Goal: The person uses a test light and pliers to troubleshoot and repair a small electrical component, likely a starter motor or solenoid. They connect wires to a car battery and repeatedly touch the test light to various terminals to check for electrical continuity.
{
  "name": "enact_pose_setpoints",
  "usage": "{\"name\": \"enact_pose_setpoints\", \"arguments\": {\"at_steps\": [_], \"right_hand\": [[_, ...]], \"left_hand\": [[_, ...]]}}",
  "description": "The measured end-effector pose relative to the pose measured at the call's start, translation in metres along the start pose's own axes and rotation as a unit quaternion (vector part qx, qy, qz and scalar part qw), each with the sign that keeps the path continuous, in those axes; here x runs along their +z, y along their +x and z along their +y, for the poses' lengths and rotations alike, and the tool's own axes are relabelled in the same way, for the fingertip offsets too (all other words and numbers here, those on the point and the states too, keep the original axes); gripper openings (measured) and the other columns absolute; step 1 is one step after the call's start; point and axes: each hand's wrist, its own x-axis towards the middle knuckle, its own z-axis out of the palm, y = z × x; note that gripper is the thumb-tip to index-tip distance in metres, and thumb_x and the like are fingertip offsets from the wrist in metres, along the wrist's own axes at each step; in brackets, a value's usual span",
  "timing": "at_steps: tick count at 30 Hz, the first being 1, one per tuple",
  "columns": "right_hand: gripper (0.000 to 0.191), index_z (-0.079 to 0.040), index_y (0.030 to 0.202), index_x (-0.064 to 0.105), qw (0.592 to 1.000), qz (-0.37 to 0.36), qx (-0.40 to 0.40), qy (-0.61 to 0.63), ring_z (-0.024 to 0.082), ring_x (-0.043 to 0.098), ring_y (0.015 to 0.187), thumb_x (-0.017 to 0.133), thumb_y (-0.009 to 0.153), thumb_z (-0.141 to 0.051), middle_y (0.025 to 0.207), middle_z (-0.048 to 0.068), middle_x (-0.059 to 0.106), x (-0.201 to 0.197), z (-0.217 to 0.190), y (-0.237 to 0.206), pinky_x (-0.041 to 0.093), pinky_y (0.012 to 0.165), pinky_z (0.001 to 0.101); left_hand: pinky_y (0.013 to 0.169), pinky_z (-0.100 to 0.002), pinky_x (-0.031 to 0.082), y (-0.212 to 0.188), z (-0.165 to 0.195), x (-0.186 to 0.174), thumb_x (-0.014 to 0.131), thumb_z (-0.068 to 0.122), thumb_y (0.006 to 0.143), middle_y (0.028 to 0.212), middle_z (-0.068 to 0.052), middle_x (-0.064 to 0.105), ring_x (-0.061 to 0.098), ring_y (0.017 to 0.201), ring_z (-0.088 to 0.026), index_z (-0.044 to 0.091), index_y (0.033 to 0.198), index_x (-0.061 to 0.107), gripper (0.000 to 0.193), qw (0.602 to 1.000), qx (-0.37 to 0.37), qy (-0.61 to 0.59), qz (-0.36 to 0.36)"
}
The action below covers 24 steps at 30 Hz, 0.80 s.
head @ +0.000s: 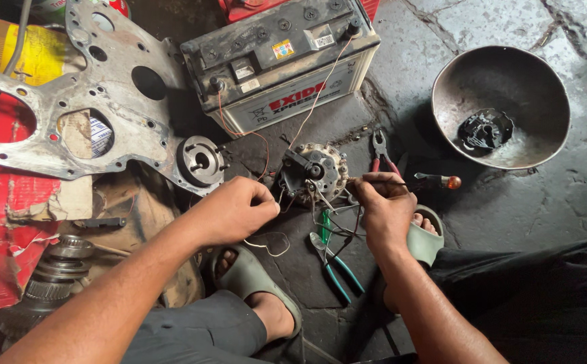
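Note:
A round metal electrical part (312, 170) with wires lies on the dark stone floor before a car battery (281, 59). My left hand (234, 209) pinches a thin wire (266, 244) just left of the part. My right hand (384, 205) holds a thin probe-like tool (374, 180) whose tip points at the part's right side. Thin reddish wires (310, 108) run from the battery terminals down to the part.
A large grey metal plate (94, 91) with holes lies at left over red cardboard (0, 222). Green-handled pliers (334, 263) lie between my feet, red-handled pliers (381, 152) and a screwdriver (438, 180) right of the part. A dark metal bowl (529, 74) holding a small black part sits at right. Gears (54, 269) lie at lower left.

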Motion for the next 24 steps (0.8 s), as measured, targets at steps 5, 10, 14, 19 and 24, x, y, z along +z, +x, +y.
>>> {"name": "enact_pose_setpoints", "arguments": {"at_steps": [5,10,14,19,24], "right_hand": [[0.014,0.004,0.101,0.072,1.0,0.004,-0.021,0.0,0.013,0.074,0.079,0.075,0.088,-0.003,0.091,0.011,0.078,0.003,-0.009,0.0,0.06,0.073,0.0228],[0.014,0.001,0.099,0.073,0.999,0.022,-0.017,-0.038,0.011,0.069,0.064,0.074,0.087,-0.005,0.082,0.007,0.076,0.004,-0.032,-0.019,0.053,0.056,0.0232],[0.01,0.001,0.101,0.075,0.989,-0.019,-0.102,-0.1,0.008,0.059,0.058,0.077,0.093,-0.004,0.075,0.005,0.069,0.008,-0.042,-0.053,0.045,0.051,0.0222],[0.019,-0.003,0.114,0.075,0.956,-0.152,-0.231,-0.103,0.004,0.067,0.068,0.07,0.096,-0.001,0.088,0.002,0.076,0.029,-0.039,-0.074,0.054,0.059,0.0187],[0.017,-0.003,0.107,0.079,0.947,-0.127,-0.23,-0.186,0.004,0.063,0.057,0.075,0.09,-0.001,0.073,0.004,0.076,0.048,-0.038,-0.069,0.047,0.049,0.0197]], "left_hand": [[0.071,-0.037,0.057,0.0,0.003,0.002,0.066,0.031,0.084,0.076,-0.016,0.077,0.075,0.073,-0.022,0.0,0.09,0.076,0.033,1.0,-0.016,0.017,-0.013],[0.073,-0.037,0.057,-0.002,0.003,0.002,0.066,0.03,0.083,0.078,-0.017,0.077,0.076,0.074,-0.023,0.001,0.09,0.077,0.032,1.0,-0.009,0.011,0.004],[0.074,-0.038,0.057,-0.003,0.001,0.001,0.066,0.031,0.082,0.079,-0.016,0.078,0.077,0.076,-0.024,0.001,0.088,0.078,0.033,1.0,-0.007,0.009,0.014],[0.074,-0.038,0.057,-0.002,-0.001,0.002,0.066,0.032,0.082,0.079,-0.016,0.077,0.077,0.076,-0.025,0.003,0.088,0.078,0.032,1.0,-0.017,0.004,0.018],[0.074,-0.038,0.058,-0.004,-0.003,0.003,0.066,0.031,0.082,0.079,-0.016,0.077,0.077,0.077,-0.025,0.003,0.086,0.078,0.031,1.0,-0.001,-0.004,0.031]]}}
